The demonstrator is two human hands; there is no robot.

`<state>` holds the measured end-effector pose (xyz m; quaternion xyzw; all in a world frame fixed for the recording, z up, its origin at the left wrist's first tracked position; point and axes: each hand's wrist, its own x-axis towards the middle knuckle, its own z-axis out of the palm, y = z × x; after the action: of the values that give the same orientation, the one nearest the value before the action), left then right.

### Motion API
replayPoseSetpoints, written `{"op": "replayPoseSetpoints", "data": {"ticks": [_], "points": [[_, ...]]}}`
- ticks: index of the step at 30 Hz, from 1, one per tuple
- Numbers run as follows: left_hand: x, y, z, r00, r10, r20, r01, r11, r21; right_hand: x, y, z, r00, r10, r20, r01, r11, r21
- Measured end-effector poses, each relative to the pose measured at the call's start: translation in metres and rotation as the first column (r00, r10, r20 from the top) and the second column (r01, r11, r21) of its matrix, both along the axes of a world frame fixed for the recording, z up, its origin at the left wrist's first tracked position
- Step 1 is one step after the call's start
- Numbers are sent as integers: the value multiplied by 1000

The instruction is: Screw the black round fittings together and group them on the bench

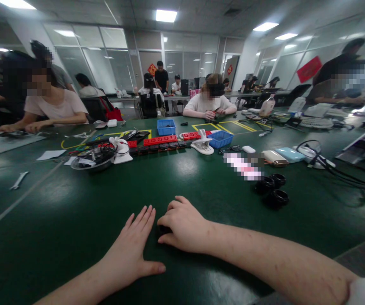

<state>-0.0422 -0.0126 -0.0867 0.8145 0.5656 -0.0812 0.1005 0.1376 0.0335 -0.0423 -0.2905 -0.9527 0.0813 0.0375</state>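
My left hand (134, 248) lies flat and open on the green tabletop (106, 190), its fingers stretched forward and thumb out to the side. Just right of it, my right hand (182, 222) is curled over a black round part (165, 229). Only a dark bit of that part shows between thumb and fingers; the hand hides the rest. Farther right stand several black ring-shaped parts (278, 197), grouped close together. They look hollow and short, and neither hand touches them.
A row of red and black blocks (160, 140) runs across the table beyond my hands, with blue baskets (166, 127), a clip-on white fan (202, 143) and a clear bowl (93, 161). A wrench (19, 180) lies left. Cables (344, 165) spread right. A co-worker (212, 101) sits opposite.
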Motion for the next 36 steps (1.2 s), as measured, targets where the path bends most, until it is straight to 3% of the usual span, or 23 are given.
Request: {"op": "replayPoseSetpoints", "data": {"ticks": [11,22,30,36], "points": [[4,1,8,999,45,10,-44,998,-44,-6,44,-3,986,-161,37,159,986,59],[1,2,4,998,54,27,-53,998,-27,6,76,-7,944,-327,44,322,942,98],[-1,-1,0,998,36,54,-37,999,19,36,73,-9,884,-464,52,459,884,92],[-1,-1,-2,999,27,33,-28,999,34,71,48,-10,859,-510,31,508,859,66]]}}
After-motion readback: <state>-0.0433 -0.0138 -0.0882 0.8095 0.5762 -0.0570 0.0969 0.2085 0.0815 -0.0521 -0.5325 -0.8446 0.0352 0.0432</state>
